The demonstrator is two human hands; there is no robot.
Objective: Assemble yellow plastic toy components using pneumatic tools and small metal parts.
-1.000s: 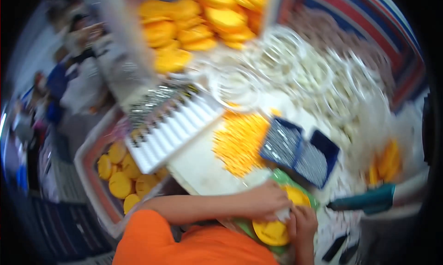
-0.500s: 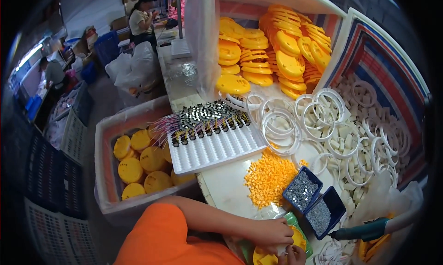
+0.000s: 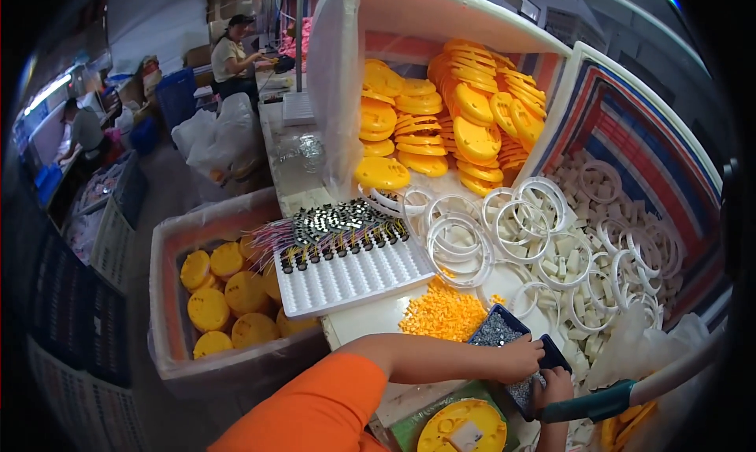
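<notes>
My left hand (image 3: 516, 360) is over the two joined dark blue bins, its fingers curled together above the small grey metal parts (image 3: 494, 328). My right hand (image 3: 556, 390) reaches into the nearer bin (image 3: 556, 355), fingertips bent down among tiny silvery pieces (image 3: 521, 390). Whatever either hand grips is too small or hidden. Below them a round yellow plastic housing (image 3: 441, 432) rests on a green mat (image 3: 408, 430), with a small white block (image 3: 466, 435) on it. The dark green electric screwdriver (image 3: 591, 403) lies across the view beside my right wrist.
A heap of small orange pieces (image 3: 441, 310) lies beyond my left forearm. Further back are a white tray (image 3: 354, 279) with wired parts, white rings (image 3: 461, 247) and stacked yellow covers (image 3: 476, 125). A foam box (image 3: 169, 294) of yellow housings stands left. Two people work farther off.
Both hands have left the yellow housing and moved away to the blue bins. The housing now lies uncovered with the white block on it. The whole view has shifted a little.
</notes>
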